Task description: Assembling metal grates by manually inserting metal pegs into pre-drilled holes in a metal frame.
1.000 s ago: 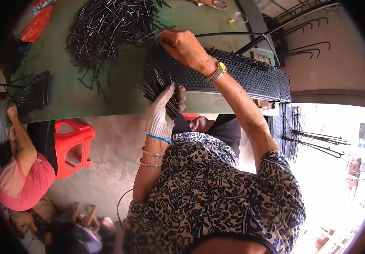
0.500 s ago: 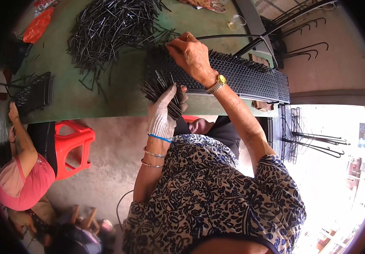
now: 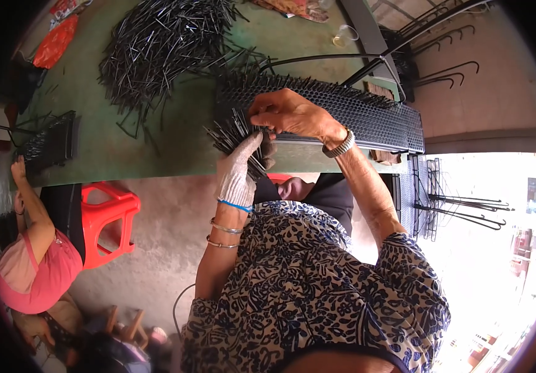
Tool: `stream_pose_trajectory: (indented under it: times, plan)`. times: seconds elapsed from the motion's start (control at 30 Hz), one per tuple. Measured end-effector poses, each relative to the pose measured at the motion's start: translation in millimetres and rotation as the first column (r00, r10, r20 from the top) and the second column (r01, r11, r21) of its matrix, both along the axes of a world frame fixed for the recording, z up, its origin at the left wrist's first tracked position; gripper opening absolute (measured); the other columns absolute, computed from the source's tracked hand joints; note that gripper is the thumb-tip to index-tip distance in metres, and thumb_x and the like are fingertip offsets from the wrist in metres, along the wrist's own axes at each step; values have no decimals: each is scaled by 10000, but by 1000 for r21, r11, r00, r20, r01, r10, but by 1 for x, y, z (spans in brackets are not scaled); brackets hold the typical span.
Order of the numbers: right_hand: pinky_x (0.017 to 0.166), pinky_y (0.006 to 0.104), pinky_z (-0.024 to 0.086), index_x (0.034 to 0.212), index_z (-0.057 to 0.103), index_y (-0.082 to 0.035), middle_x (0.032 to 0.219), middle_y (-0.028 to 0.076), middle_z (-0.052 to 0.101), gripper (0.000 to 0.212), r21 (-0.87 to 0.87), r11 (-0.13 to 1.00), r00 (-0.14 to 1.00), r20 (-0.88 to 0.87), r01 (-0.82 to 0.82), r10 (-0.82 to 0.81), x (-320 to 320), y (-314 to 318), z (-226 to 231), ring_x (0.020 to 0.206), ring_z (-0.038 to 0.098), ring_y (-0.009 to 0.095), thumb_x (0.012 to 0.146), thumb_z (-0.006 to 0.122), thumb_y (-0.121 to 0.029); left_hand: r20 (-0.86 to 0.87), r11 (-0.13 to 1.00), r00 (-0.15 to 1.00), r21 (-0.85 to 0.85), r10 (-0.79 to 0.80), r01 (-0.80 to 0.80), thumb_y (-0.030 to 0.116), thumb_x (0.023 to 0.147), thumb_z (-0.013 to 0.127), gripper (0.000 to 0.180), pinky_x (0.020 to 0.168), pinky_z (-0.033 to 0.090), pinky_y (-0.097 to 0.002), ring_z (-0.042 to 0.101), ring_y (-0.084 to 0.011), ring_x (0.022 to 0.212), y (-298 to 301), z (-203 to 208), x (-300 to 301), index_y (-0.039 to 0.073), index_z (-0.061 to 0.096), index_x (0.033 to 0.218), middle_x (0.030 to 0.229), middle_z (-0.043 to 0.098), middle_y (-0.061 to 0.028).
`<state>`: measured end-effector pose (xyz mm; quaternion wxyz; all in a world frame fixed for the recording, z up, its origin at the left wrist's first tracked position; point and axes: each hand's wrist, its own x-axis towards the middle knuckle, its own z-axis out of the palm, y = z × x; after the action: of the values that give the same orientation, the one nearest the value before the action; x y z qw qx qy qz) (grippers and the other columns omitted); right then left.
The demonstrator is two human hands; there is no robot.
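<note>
A bundle of thin black sticks (image 3: 225,138) is gripped in my left hand (image 3: 238,166), which wears a pale knitted glove. My right hand (image 3: 294,114), bare with a wristwatch, has its fingertips pinched together at the bundle's upper right side; whatever sits between them is too small to make out. Just behind both hands lies a long black panel (image 3: 367,119) full of small holes, near the table's front edge. Short black sticks stand up along its far side. Part of the panel is hidden by my right hand.
A large heap of loose black sticks (image 3: 165,53) lies on the green table (image 3: 174,133). A black bar frame (image 3: 324,57) rises behind the panel, near a clear cup (image 3: 345,36). At left, another person (image 3: 41,261) works at a similar dark panel, beside a red stool (image 3: 109,217).
My right hand has come back from the panel's far left part, toward me, to the bundle in my left hand. The left hand has stayed nearly in place.
</note>
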<state>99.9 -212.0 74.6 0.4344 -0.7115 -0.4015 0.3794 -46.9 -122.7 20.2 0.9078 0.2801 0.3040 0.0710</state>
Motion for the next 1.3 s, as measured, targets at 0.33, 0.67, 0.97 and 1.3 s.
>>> stream_pose_trajectory:
  times: [0.33, 0.67, 0.97, 1.3]
  plan:
    - [600, 238, 500, 975, 650, 35, 740, 29, 620, 197, 36, 998, 993, -108, 49, -45, 3, -7, -12, 668, 588, 82, 908, 638, -150, -27, 992, 998, 105, -63, 65, 126, 855, 696, 205, 504, 529, -263, 698, -197, 692, 7, 9, -3, 14, 668, 1024, 893, 709, -95]
    - [611, 250, 505, 968, 618, 42, 768, 56, 640, 137, 66, 988, 979, -160, 141, -129, -3, -15, -6, 697, 642, 118, 922, 597, -84, -33, 977, 994, 185, -105, 110, 159, 904, 646, 251, 534, 545, -294, 700, -231, 752, 7, 7, -2, 0, 633, 1098, 953, 697, -126]
    - [570, 248, 482, 933, 605, 16, 720, 85, 667, 75, 428, 816, 689, 453, 389, -566, 22, 4, -17, 646, 660, 121, 894, 612, -48, -54, 997, 997, -65, -54, 50, 205, 922, 640, 213, 653, 579, -361, 687, -250, 856, 1, -5, 0, 51, 627, 1069, 1021, 683, -131]
    - [564, 298, 483, 915, 596, -12, 758, 94, 635, 74, 544, 777, 499, 601, 318, -625, 37, 20, -44, 614, 636, 177, 875, 640, -56, -88, 968, 984, -210, -155, 134, 292, 938, 608, 291, 486, 501, -291, 674, -236, 648, -22, -6, -2, 6, 642, 981, 840, 696, -125]
